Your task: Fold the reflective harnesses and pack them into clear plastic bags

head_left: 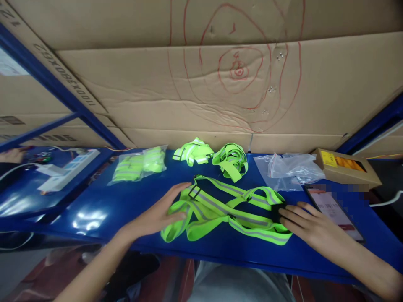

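A neon-green reflective strap vest (226, 209) lies spread flat on the blue table (103, 209) in front of me. My left hand (160, 212) rests flat on the vest's left end, fingers stretched out. On the vest's right end my right hand (307, 222) lies flat too, fingertips pressing a black patch (277, 212). Neither hand grips anything.
Two folded green vests (192, 151) (231, 160) lie behind. A bagged vest (138, 165) sits at back left, empty clear bags (288, 167) at back right. A phone (335, 212) and a small cardboard box (346, 167) lie right. Cardboard sheets (204, 84) wall the back. Another person's hand (11, 155) shows far left.
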`<state>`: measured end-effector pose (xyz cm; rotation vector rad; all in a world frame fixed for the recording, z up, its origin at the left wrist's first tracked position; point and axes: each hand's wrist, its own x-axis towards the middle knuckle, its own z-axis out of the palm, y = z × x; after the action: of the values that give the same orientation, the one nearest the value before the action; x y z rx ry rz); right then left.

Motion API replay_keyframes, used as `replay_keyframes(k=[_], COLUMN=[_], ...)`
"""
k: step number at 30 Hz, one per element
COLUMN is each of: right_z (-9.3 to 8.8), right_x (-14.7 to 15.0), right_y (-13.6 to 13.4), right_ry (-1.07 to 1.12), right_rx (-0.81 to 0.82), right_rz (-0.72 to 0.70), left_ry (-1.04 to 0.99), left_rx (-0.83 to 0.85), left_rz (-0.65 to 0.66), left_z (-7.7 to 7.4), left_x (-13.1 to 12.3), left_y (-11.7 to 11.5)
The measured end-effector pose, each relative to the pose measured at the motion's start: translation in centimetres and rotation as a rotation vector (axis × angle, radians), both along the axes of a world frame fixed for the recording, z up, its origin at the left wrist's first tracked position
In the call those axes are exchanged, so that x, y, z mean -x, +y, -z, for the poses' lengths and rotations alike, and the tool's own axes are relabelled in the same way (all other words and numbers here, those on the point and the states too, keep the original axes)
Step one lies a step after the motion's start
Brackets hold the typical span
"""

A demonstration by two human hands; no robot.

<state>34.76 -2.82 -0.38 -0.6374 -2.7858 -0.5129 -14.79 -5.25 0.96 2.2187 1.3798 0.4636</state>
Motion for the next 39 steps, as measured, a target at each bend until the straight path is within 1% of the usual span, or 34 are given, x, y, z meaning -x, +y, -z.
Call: replay_keyframes(k=[3,5,6,8,10,11,12,14,15,16,17,18,19,21,22,23,24,26,28,29,30,32,33,34,37,39], right_z=[0.9,1.3,1.4,1.5,1.6,1.7,1.9,2.4,2.7,2.9,3.1,3.3,3.4,3.4,3.4,3.4,3.4,3.5,3.6,3.8,3.9,4.1,4.2,4.3,4.6,4.8], right_x=[-0.7,-0.7,-0.6,-0.3,0.0,0.0,0.0,-0.3,-0.6,-0.8,-1.1,-1.3,-1.5,-1.6,-1.6,-1.5,-1.4,-1.1,-1.0,-1.0,-1.0,-1.1,-1.1,-1.2,-1.3,-1.4], right_y=[-0.4,-0.7,-0.8,-1.0,-1.1,-1.2,-1.2,-1.2,-1.3,-1.3,-1.3,-1.4,-1.4,-1.5,-1.6,-1.6,-1.7,-1.9,-2.1,-2.2,-2.3,-2.4,-2.5,-2.5,-2.7,-2.9], right_ry=[0.032,0.055,0.064,0.07,0.074,0.08,0.089,0.103,0.106,0.1,0.089,0.077,0.065,0.053,0.05,0.047,0.041,0.032,0.028,0.031,0.034,0.043,0.049,0.056,0.076,0.088], right_rx=[0.068,0.096,0.108,0.126,0.126,0.123,0.126,0.154,0.171,0.187,0.198,0.204,0.207,0.212,0.211,0.207,0.203,0.196,0.195,0.196,0.201,0.213,0.22,0.226,0.236,0.236], right_rz=[0.057,0.086,0.09,0.081,0.064,0.06,0.067,0.098,0.116,0.131,0.141,0.145,0.144,0.143,0.144,0.147,0.149,0.156,0.163,0.171,0.18,0.19,0.195,0.2,0.229,0.242], left_ry=[0.087,0.187,0.239,0.32,0.283,0.214,0.135,-0.003,-0.056,-0.095,-0.126,-0.145,-0.146,-0.076,-0.028,0.015,0.049,0.073,0.072,0.07,0.075,0.121,0.161,0.203,0.296,0.326], left_rx=[0.017,0.032,0.002,-0.139,-0.265,-0.259,-0.185,0.103,0.248,0.348,0.378,0.33,0.226,0.011,-0.035,-0.028,0.032,0.184,0.258,0.242,0.196,0.107,0.097,0.111,0.201,0.171], left_rz=[-0.139,-0.198,-0.236,-0.323,-0.376,-0.362,-0.307,-0.09,0.022,0.084,0.07,-0.02,-0.162,-0.441,-0.517,-0.543,-0.526,-0.441,-0.379,-0.388,-0.428,-0.543,-0.582,-0.596,-0.553,-0.6], left_z=[1.3,1.6,1.5,0.7,-0.5,-1.2,-1.9,-2.9,-3.1,-3.1,-2.8,-2.3,-1.6,0.0,0.9,1.6,2.3,3.2,3.5,3.5,3.5,3.3,3.2,3.1,2.5,1.7], left_x=[0.9,1.8,2.1,2.5,2.3,2.2,2.0,1.7,1.6,1.4,1.3,1.0,0.7,0.1,-0.2,-0.5,-0.6,-0.5,0.0,0.3,0.6,1.1,1.2,1.3,1.2,1.2], left_y=[-1.1,-1.3,-1.3,-1.4,-1.6,-1.7,-1.9,-2.3,-2.4,-2.4,-2.2,-2.0,-1.6,-0.8,-0.3,0.2,0.6,1.2,1.5,1.6,1.6,1.5,1.4,1.3,1.0,0.9])
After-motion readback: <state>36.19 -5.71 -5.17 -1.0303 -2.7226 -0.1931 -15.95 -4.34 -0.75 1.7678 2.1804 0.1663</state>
